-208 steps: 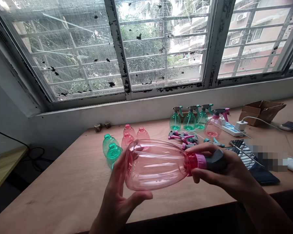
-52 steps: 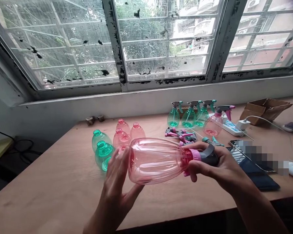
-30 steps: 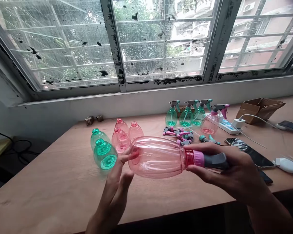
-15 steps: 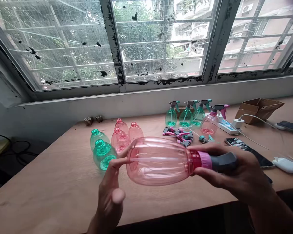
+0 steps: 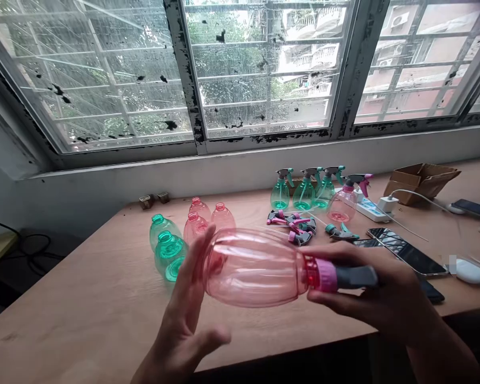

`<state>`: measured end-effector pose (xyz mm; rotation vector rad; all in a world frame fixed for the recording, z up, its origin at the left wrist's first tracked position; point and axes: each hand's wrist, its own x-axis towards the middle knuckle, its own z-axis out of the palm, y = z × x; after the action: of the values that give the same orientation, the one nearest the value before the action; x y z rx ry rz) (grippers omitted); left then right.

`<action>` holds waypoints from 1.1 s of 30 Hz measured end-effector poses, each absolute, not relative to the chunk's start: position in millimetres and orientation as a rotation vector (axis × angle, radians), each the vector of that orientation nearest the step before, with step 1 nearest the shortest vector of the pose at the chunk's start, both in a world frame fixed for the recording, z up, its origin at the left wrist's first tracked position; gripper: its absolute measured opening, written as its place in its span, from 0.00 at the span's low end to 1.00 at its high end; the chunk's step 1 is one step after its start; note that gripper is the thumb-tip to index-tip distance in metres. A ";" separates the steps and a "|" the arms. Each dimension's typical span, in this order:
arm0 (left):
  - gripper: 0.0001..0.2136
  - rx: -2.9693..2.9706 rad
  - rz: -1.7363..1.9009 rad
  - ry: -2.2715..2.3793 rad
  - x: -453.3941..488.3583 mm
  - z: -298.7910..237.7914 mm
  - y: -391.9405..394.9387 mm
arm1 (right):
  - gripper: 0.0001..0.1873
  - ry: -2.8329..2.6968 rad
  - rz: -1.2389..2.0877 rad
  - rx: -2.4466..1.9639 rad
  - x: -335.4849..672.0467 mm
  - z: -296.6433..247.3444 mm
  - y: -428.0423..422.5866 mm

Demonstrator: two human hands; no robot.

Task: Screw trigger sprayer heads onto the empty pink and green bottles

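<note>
Held sideways above the table is a clear pink spray bottle (image 5: 252, 269), its pink collar and grey spray head pointing right. My right hand (image 5: 384, 293) grips it around the collar and spray head, with the thumb below the neck. At the bottle's base, my left hand (image 5: 188, 320) has its fingers stretched out along the end and its thumb apart, not wrapped around the bottle. Beyond the left hand stand green bottles without heads (image 5: 170, 250) and pink bottles without heads (image 5: 223, 216). Loose pink-and-grey spray heads (image 5: 294, 221) lie behind the held bottle.
Green spray bottles (image 5: 304, 192) and a pink one (image 5: 341, 207) stand near the wall. A power strip (image 5: 374, 209), an open cardboard box (image 5: 420, 181), a phone (image 5: 408, 250) and a white charger (image 5: 470, 271) with cables occupy the right side. A green-and-grey spray head (image 5: 341, 232) lies there too.
The bottle has shifted slightly left along with my right hand. My left hand's fingers have straightened and risen along the base, and its thumb has swung right.
</note>
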<state>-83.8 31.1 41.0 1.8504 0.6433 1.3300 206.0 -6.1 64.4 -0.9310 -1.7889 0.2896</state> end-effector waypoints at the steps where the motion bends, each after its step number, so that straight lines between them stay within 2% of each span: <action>1: 0.45 1.801 1.294 0.631 -83.9 41.7 31.7 | 0.23 -1.855 0.270 -0.904 204.1 63.5 -6.8; 3: 0.46 1.692 1.223 0.634 -83.4 41.7 33.2 | 0.26 -1.941 0.249 -0.872 199.6 62.3 -7.9; 5: 0.42 1.620 1.180 0.663 -82.5 40.8 34.4 | 0.26 -1.933 0.256 -0.869 194.8 62.2 -8.2; 8: 0.38 1.686 1.280 0.679 -81.7 39.7 35.4 | 0.18 -1.836 0.409 -0.903 187.9 63.0 -4.1; 11: 0.38 2.007 1.529 0.623 -83.3 41.2 36.0 | 0.13 -1.667 0.843 -0.924 181.6 60.4 9.0; 14: 0.40 2.349 1.604 0.597 -88.5 44.2 34.9 | 0.18 -1.436 1.348 -0.818 175.5 51.4 28.4; 17: 0.35 2.531 1.524 0.653 -95.0 45.2 32.4 | 0.19 -1.353 1.531 -0.748 169.9 42.4 42.8; 18: 0.34 2.533 1.497 0.692 -96.6 44.8 31.9 | 0.19 -1.358 1.516 -0.754 168.6 40.8 44.4; 20: 0.40 2.428 1.443 0.768 -98.1 43.7 32.1 | 0.18 -1.394 1.391 -0.781 167.4 40.4 42.1; 22: 0.49 2.160 1.417 0.783 -95.8 43.4 33.7 | 0.16 -1.463 1.133 -0.819 168.8 42.6 34.2; 23: 0.49 1.981 1.408 0.762 -93.1 43.9 34.6 | 0.17 -1.526 0.961 -0.828 170.4 44.1 29.5; 26: 0.39 1.430 1.358 0.720 -79.2 47.4 34.4 | 0.20 -1.774 0.454 -0.790 175.6 48.6 18.0; 28: 0.32 1.213 1.337 0.753 -68.0 49.4 30.8 | 0.20 -1.873 0.296 -0.751 176.9 50.4 15.1; 31: 0.22 1.094 1.519 0.855 -54.6 48.2 22.4 | 0.14 -1.838 0.399 -0.779 173.3 51.0 16.7; 33: 0.20 1.096 1.668 0.908 -50.0 44.7 17.1 | 0.13 -1.766 0.616 -0.822 168.7 50.7 18.6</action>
<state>-50.0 17.1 44.7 1.0960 0.9076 1.6681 168.7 18.6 50.7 -0.8222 -1.7662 0.6159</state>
